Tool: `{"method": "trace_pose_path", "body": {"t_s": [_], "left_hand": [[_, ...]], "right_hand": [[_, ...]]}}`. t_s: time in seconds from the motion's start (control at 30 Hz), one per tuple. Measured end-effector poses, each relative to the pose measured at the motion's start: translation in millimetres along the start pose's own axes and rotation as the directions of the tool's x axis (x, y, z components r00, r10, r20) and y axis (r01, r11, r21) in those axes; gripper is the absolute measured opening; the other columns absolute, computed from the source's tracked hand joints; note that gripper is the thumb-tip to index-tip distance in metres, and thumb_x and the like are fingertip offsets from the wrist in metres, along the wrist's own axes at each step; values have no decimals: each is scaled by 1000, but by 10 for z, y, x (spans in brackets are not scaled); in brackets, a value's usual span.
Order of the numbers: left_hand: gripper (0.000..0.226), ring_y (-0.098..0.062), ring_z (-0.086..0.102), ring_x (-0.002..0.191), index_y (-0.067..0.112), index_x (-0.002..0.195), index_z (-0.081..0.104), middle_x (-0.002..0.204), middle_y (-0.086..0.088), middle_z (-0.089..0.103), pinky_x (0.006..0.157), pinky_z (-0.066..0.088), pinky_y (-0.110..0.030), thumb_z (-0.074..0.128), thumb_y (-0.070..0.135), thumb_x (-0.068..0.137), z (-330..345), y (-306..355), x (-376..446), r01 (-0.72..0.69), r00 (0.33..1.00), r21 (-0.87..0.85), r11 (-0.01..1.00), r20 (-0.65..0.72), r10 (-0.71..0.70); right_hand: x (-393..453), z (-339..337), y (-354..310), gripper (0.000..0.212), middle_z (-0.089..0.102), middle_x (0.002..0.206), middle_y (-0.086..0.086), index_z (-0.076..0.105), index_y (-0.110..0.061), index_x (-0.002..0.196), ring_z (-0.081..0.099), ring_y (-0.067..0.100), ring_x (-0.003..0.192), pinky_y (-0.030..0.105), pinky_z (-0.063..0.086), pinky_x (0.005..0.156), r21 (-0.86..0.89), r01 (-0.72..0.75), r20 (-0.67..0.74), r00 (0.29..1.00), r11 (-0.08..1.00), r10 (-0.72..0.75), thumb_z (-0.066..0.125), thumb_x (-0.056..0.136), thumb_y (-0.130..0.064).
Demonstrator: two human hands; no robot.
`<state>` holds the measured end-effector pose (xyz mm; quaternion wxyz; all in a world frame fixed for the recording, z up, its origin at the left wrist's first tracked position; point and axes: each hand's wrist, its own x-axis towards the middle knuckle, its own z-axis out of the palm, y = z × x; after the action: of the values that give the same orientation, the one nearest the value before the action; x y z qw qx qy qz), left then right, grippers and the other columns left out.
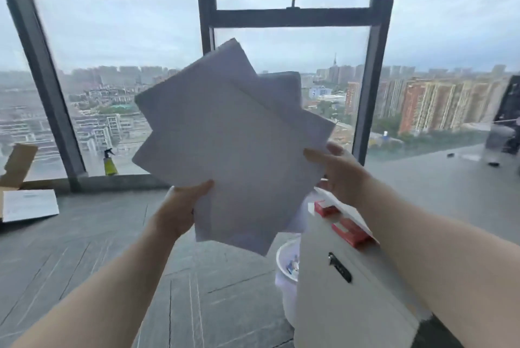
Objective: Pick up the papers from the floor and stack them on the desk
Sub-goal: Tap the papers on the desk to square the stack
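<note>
A fanned bundle of several white papers [230,139] is held up in front of me at chest height, its sheets skewed at different angles. My left hand [180,207] grips the bundle's lower left edge, thumb on top. My right hand [337,170] holds the right edge with the fingers spread along it. Part of the window and the desk behind is hidden by the sheets. The grey desk top [439,176] runs along the right, beyond my right forearm.
A white cabinet [332,291] with a black handle stands at lower right, red boxes [349,232] on top. A white bin [287,268] sits beside it. A cardboard box [19,190] and a yellow spray bottle [110,163] are at left by the window.
</note>
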<state>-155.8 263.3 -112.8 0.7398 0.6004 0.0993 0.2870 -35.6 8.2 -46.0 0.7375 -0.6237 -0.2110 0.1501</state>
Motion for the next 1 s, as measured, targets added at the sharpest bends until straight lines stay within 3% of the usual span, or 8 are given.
{"method": "trace_pose_path", "body": {"t_s": [0.1,0.23,0.4,0.53,0.67,0.77,0.9,1.0], "left_hand": [[15,-2,69,56,4,88,64,61,10,75,53,55,-17,56,-8,86,693,262,-100,-53,997,-38,998,53,55],[10,-20,70,69,3,89,67,79,-6,75,75,58,-34,63,-3,82,1649,412,-224,-7,990,-119,993,138,24],[7,-13,71,59,7,82,67,69,-1,75,63,60,-29,65,1,82,2764,444,-442,4,959,-161,987,281,42],[19,-29,70,87,7,89,72,94,-10,75,90,52,-44,73,13,72,3388,236,-641,61,919,-186,981,394,17],[20,-29,69,84,6,87,73,88,-9,76,94,51,-50,72,15,69,3857,-29,-813,113,895,-179,977,445,-22],[22,-31,67,87,5,90,71,90,-11,74,95,50,-49,72,14,69,4070,-170,-867,142,888,-197,970,459,-37],[6,-24,69,76,7,85,70,76,-2,77,86,55,-42,68,5,80,4267,-300,-864,139,878,-186,973,477,-34],[14,-28,68,84,8,83,73,82,-4,77,91,53,-46,74,15,71,4342,-361,-801,124,882,-148,981,470,-41]], "right_hand": [[-311,-538,-568,18,71,85,-3,65,-20,95,67,15,71,22,53,50,-81,78,-85,993,994,-85,66,84,-7],[-772,-1307,-1131,26,68,96,5,65,-14,108,64,21,84,29,50,68,-236,111,-156,976,965,-150,67,83,-9],[-1316,-2251,-1504,15,71,96,1,67,-18,93,65,18,84,31,52,71,-354,28,-262,957,935,-128,73,79,-18],[-1621,-2765,-1462,32,69,107,0,63,-19,112,65,17,89,32,53,74,-474,-125,-348,936,872,-55,70,82,-31],[-1789,-3073,-1275,41,68,116,3,62,-17,120,64,20,98,27,48,73,-479,-158,-413,908,864,-63,72,81,-26],[-1857,-3216,-1162,27,64,109,-2,61,-20,112,58,16,93,23,43,71,-450,-166,-427,903,878,-48,67,86,-25],[-1837,-3409,-1041,33,64,112,1,62,-16,118,56,17,101,25,36,86,-404,-122,-468,879,906,-90,65,87,-26],[-1800,-3492,-960,31,68,112,2,64,-20,106,62,20,102,30,44,94,-366,-120,-518,850,923,-95,73,79,-32]]}}
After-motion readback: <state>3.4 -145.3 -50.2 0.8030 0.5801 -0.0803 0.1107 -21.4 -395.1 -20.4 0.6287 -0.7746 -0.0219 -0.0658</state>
